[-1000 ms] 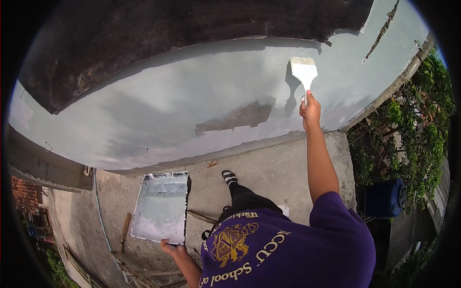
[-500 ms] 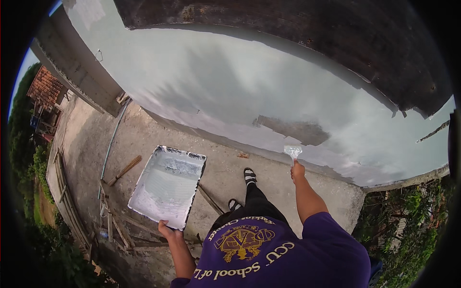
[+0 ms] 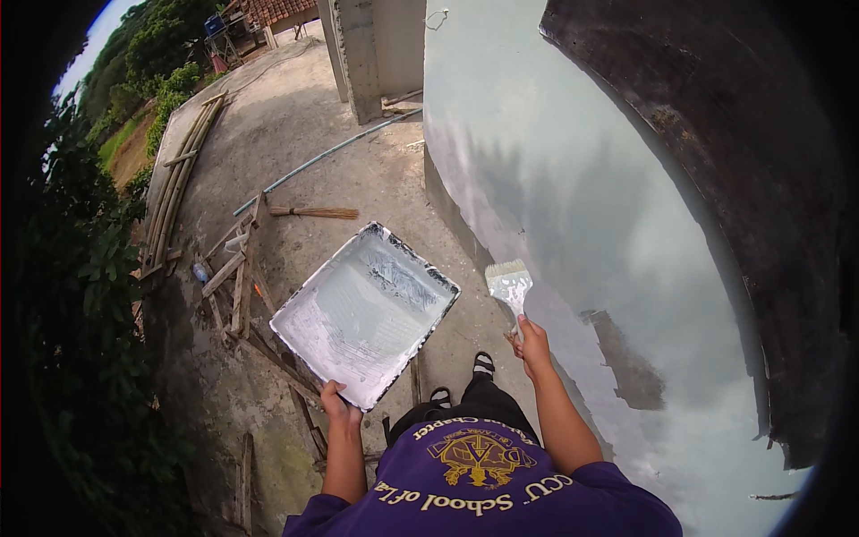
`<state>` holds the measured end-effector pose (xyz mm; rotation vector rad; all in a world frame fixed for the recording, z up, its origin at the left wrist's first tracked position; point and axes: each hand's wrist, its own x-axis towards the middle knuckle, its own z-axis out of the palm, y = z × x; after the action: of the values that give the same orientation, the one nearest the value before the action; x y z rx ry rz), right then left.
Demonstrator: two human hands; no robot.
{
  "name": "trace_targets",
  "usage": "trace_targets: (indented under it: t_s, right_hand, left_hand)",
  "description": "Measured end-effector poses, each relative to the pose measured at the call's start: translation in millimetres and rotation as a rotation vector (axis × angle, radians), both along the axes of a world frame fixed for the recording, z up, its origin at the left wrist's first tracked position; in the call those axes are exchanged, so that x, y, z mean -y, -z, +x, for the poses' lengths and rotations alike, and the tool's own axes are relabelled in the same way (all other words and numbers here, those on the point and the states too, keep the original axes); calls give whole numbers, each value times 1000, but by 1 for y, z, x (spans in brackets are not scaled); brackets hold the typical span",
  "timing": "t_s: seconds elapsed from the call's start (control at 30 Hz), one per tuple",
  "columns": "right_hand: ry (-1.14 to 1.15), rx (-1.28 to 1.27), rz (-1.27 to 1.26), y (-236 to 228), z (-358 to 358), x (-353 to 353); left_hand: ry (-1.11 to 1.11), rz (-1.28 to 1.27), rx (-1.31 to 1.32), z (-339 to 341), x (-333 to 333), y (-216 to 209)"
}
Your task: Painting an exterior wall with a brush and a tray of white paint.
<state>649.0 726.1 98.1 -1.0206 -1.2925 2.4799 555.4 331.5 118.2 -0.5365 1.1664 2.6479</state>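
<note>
My left hand grips the near corner of a paint tray, with the thumb over its rim. The tray is coated in pale paint, and its edge is smeared dark and white. My right hand is closed round the handle of a wide paintbrush, whose pale bristles point away from me. The brush is held up to the right of the tray, apart from it. To the right stands a wall painted pale green-grey, with an unpainted grey patch low on it.
A dark panel covers the wall's upper part. On the concrete floor lie a broom, a long pipe and a wooden frame. Bamboo poles line the left edge, beside greenery.
My view has turned left. The brush has come away from the wall's lower edge and closer to the tray. My left hand still holds the tray.
</note>
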Motion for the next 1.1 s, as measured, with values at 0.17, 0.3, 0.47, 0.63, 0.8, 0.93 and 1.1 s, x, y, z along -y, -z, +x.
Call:
trace_targets:
  t_s: [0.17, 0.3, 0.47, 0.63, 0.8, 0.93, 1.1]
  right_hand:
    - [-397, 57, 606, -23, -39, 3]
    - [-638, 135, 898, -41, -80, 14]
    - [-681, 255, 1183, -23, -147, 6]
    - [-637, 187, 1226, -39, -239, -38]
    - [-714, 52, 1205, -93, -320, -55]
    - [-770, -34, 1218, -94, -379, -46]
    - [-907, -178, 1224, -67, -435, -10]
  left_hand:
    - [-38, -99, -39, 11, -32, -33]
    - [18, -203, -84, -1, -40, -26]
    - [-11, -126, -29, -35, -63, -20]
    - [-199, -3, -43, -94, -112, -22]
    - [-332, 44, -81, -137, -129, -31]
    - [-424, 90, -52, -164, -135, -14]
    - [-480, 155, -19, -207, -121, -4]
